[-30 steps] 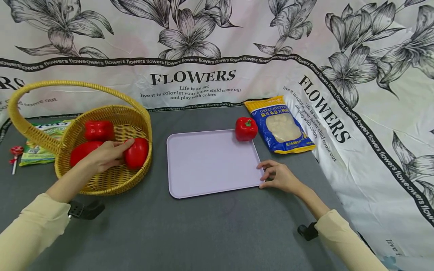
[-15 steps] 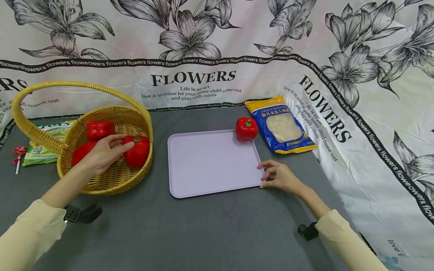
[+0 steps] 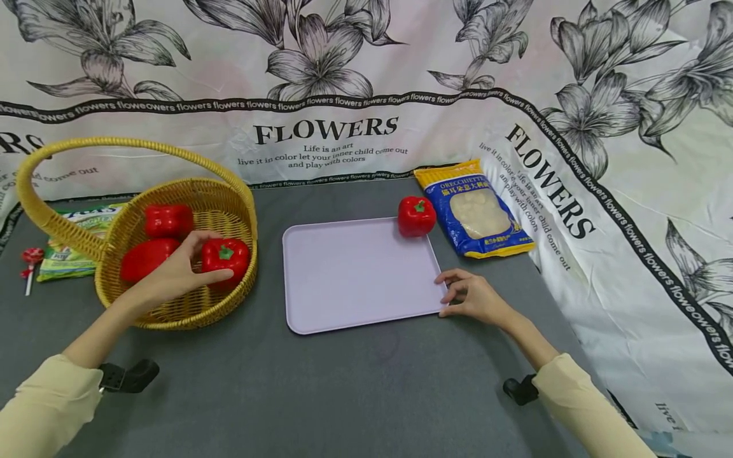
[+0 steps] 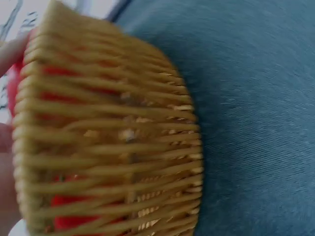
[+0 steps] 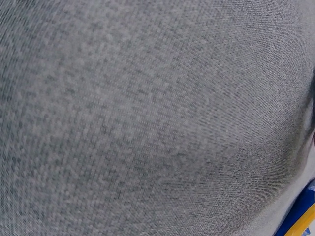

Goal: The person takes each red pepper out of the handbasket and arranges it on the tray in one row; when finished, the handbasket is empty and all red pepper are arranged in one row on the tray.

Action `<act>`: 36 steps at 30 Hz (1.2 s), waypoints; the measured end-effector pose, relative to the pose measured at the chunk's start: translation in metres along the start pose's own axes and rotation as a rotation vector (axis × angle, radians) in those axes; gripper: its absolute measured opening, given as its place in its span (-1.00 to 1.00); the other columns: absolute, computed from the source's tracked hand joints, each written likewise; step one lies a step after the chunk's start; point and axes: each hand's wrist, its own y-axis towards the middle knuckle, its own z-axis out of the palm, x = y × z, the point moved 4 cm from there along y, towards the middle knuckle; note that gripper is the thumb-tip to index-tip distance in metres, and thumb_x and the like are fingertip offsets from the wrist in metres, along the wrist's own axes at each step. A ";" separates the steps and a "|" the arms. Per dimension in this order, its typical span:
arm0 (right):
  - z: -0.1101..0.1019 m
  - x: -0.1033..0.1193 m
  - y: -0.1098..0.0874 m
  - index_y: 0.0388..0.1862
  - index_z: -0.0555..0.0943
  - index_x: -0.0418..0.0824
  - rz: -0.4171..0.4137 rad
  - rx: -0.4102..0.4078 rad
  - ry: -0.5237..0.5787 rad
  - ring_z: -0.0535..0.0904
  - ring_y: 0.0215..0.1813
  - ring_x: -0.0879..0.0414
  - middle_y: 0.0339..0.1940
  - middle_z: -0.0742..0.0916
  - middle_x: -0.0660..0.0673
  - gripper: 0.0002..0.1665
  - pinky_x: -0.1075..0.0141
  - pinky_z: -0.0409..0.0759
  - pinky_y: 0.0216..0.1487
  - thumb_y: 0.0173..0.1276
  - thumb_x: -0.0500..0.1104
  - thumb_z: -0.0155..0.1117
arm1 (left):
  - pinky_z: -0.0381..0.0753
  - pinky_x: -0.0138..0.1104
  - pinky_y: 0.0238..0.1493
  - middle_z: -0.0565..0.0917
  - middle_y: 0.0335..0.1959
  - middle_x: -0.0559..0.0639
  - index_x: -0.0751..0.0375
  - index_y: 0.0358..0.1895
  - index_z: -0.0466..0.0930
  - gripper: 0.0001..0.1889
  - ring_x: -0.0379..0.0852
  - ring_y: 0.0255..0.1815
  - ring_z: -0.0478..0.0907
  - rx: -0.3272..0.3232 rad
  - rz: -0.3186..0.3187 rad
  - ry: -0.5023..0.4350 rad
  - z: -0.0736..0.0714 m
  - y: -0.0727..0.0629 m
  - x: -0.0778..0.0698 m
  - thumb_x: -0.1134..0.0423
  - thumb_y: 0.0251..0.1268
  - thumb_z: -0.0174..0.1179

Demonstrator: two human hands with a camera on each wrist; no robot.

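In the head view my left hand (image 3: 174,275) reaches into a yellow wicker basket (image 3: 177,323) and holds a red bell pepper (image 3: 216,259), the thumb across its near side and the fingers at its far left. The pepper's green stem faces up. Two other red vegetables, a blocky one (image 3: 168,221) and a smoother one (image 3: 146,261), lie left of it in the basket. My right hand (image 3: 476,300) grips the lower right edge of a pale lilac tray (image 3: 355,280) between thumb and fingers. On the tray's far right corner sits another red bell pepper (image 3: 416,216).
A blue and yellow pasta bag (image 3: 478,210) lies right of the tray. Behind the basket, partly hidden, is a green snack bag (image 3: 69,261), with a red lollipop (image 3: 30,267) beside it. The basket's tall handle (image 3: 114,140) arches over its left and far side.
My left hand has shifted round the pepper in the basket, turning it so the stem came into view and now faces up. My right hand and the tray have stayed put.
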 end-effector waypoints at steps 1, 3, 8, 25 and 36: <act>0.000 0.000 0.000 -0.51 0.69 -0.14 -0.002 -0.002 0.000 0.47 0.10 -0.08 0.08 0.60 -0.20 -0.82 0.17 0.62 0.00 -0.04 -0.24 0.59 | 0.54 -0.11 0.04 0.25 0.29 0.33 0.17 0.45 -0.02 -0.18 0.27 0.23 0.24 -0.015 0.015 0.027 0.002 0.001 0.000 0.06 0.26 0.26; 0.000 0.000 0.000 -0.51 0.69 -0.13 -0.007 -0.004 -0.001 0.48 0.09 -0.07 0.08 0.61 -0.20 -0.82 0.17 0.62 -0.01 -0.04 -0.24 0.59 | 0.50 0.08 0.06 0.26 0.30 0.33 0.11 0.46 0.03 -0.16 0.29 0.22 0.26 -0.051 0.028 0.058 0.005 0.002 0.000 0.03 0.20 0.31; 0.000 -0.001 0.000 -0.51 0.69 -0.15 -0.019 -0.004 -0.005 0.48 0.09 -0.08 0.08 0.60 -0.21 -0.82 0.18 0.63 -0.02 -0.04 -0.25 0.58 | 0.49 0.14 0.04 0.31 0.30 0.29 0.04 0.46 0.16 -0.16 0.26 0.17 0.31 -0.111 0.068 0.111 0.004 0.000 0.002 0.02 0.12 0.38; 0.000 -0.005 -0.002 -0.52 0.69 -0.17 -0.050 -0.012 0.008 0.47 0.11 -0.13 0.07 0.60 -0.24 -0.84 0.14 0.63 -0.04 -0.03 -0.28 0.57 | 0.59 -0.47 -0.12 0.55 0.11 0.20 0.11 0.36 0.36 -0.24 -0.24 -0.05 0.58 -0.014 0.205 0.147 -0.004 -0.016 0.005 0.19 0.02 0.47; 0.000 -0.004 -0.002 -0.51 0.70 -0.15 -0.039 -0.005 0.006 0.47 0.13 -0.09 0.09 0.60 -0.21 -0.83 0.15 0.63 -0.02 -0.03 -0.27 0.57 | 0.56 -0.52 -0.13 0.52 0.15 0.14 0.12 0.32 0.43 -0.30 -0.36 -0.09 0.53 -0.080 0.263 0.138 -0.003 -0.019 0.007 0.26 0.03 0.45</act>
